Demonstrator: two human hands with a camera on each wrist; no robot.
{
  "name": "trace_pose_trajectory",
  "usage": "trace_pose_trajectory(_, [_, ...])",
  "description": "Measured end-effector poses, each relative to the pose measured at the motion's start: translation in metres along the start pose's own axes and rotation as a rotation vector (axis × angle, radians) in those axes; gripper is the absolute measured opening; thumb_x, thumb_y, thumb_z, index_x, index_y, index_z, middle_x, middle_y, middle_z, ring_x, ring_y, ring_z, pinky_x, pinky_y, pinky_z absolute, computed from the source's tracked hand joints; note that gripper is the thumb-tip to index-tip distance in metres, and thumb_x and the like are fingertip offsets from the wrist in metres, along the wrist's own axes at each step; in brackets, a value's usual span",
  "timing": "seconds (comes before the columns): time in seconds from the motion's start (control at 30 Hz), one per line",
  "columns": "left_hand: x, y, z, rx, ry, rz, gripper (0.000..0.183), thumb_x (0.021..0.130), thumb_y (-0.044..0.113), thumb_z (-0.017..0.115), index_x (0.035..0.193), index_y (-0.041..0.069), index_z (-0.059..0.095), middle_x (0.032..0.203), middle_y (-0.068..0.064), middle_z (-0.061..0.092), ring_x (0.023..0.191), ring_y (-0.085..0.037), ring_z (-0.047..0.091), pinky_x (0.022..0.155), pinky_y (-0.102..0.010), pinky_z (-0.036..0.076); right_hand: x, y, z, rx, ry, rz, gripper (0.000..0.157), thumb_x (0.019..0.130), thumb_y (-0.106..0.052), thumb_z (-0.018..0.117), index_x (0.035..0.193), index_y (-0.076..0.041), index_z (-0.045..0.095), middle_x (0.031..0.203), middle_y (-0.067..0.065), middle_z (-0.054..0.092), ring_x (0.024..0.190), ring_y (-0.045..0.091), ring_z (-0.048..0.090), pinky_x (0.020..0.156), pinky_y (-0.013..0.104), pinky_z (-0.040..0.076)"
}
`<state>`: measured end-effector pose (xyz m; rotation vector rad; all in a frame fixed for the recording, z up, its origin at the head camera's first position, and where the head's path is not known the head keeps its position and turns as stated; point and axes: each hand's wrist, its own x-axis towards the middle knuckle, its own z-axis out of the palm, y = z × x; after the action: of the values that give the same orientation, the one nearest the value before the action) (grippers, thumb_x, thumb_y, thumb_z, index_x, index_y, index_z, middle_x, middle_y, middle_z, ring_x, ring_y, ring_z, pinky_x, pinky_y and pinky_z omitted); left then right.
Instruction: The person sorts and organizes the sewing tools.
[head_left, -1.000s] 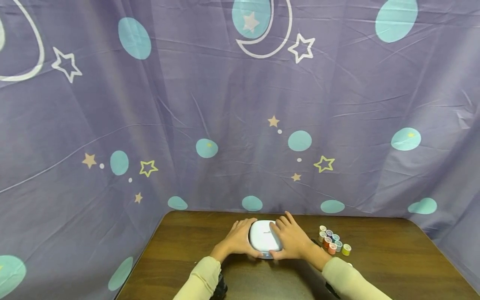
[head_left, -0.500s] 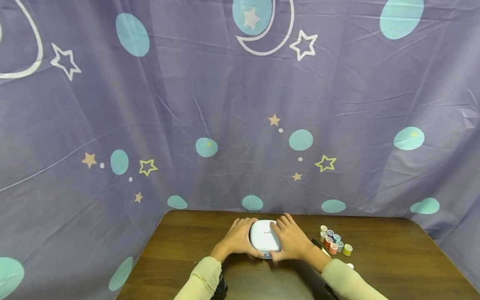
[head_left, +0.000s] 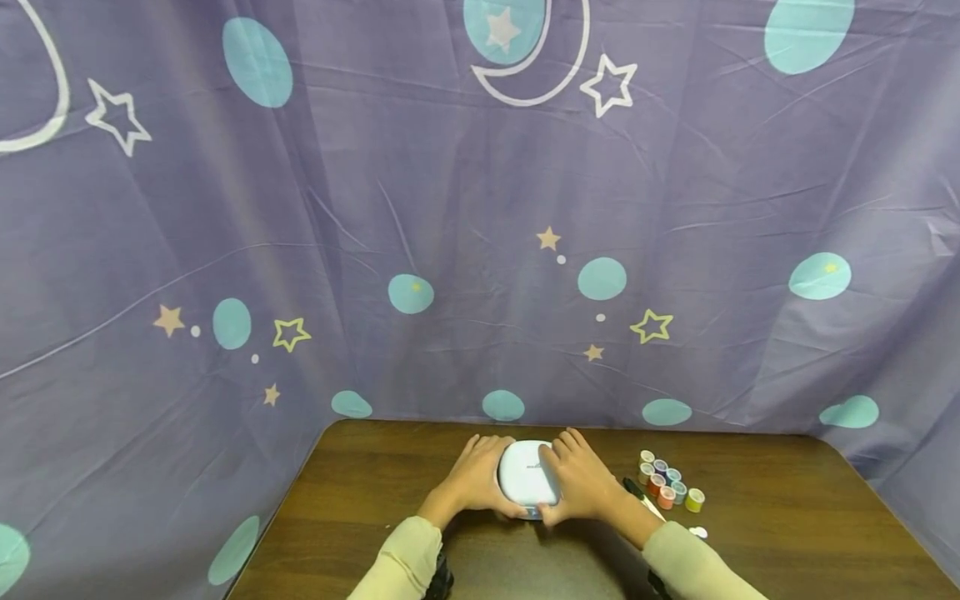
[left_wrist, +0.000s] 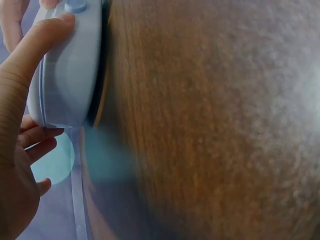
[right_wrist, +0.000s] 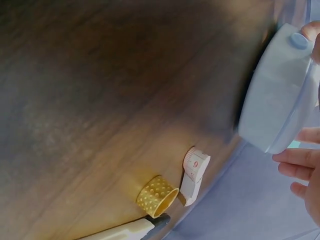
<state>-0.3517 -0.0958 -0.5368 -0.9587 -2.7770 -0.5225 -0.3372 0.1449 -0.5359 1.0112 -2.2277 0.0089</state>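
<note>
A pale blue-white case (head_left: 527, 473) with rounded corners and dark lettering on its lid sits low over the table between both hands. My left hand (head_left: 478, 479) grips its left side, fingers behind and thumb along the front. On the opposite side my right hand (head_left: 583, 479) holds it, with fingers over the back corner and thumb at the front. A small round blue button (left_wrist: 76, 5) stands out on the front wall, and the left thumb presses close beside it. In the right wrist view the right thumb tip is also near that button. The lid appears shut.
Several small thread spools (head_left: 666, 497) in various colours stand to the right. By the right forearm lie a white pen-like tool (right_wrist: 125, 231) with a black end, a yellow dimpled thimble (right_wrist: 157, 196) and a rolled tape measure (right_wrist: 194, 175). A patterned purple curtain (head_left: 480, 208) hangs behind the wooden table (head_left: 360, 500).
Both hands keep their hold on the case, which has hardly moved. The right forearm has shifted a little, and more of the pen-like tool shows beside it.
</note>
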Motion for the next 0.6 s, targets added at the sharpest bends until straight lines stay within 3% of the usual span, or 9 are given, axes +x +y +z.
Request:
trace_pose_trajectory(0.13, [0.0009, 0.0, -0.0013, 0.062, 0.015, 0.028, 0.114, 0.054, 0.07, 0.088, 0.143, 0.009, 0.051, 0.132, -0.003, 0.062, 0.129, -0.021, 0.055, 0.118, -0.055, 0.034, 0.0026, 0.0013, -0.0007, 0.01, 0.023, -0.014, 0.085, 0.051, -0.071, 0.073, 0.105, -0.006, 0.066, 0.083, 0.004, 0.06, 0.086, 0.023, 0.055, 0.097, 0.047, 0.05])
trace_pose_trajectory(0.33, [0.0026, 0.0015, -0.0037, 0.185, 0.067, 0.079, 0.109, 0.052, 0.075, 0.085, 0.137, 0.012, 0.055, 0.124, 0.0, 0.064, 0.122, -0.018, 0.056, 0.114, -0.044, 0.039, 0.0044, 0.0019, -0.0039, 0.026, 0.002, -0.008, 0.087, 0.051, -0.071, 0.076, 0.107, -0.005, 0.067, 0.085, 0.004, 0.061, 0.087, 0.023, 0.055, 0.099, 0.047, 0.049])
trace_pose_trajectory(0.6, [0.0015, 0.0028, -0.002, 0.193, 0.07, 0.091, 0.106, 0.052, 0.076, 0.084, 0.132, 0.014, 0.056, 0.118, 0.003, 0.064, 0.117, -0.017, 0.057, 0.112, -0.041, 0.04, 0.0031, -0.0001, -0.0048, 0.017, -0.018, -0.007, 0.085, 0.05, -0.071, 0.076, 0.104, -0.006, 0.066, 0.081, 0.002, 0.06, 0.086, 0.021, 0.053, 0.098, 0.044, 0.05])
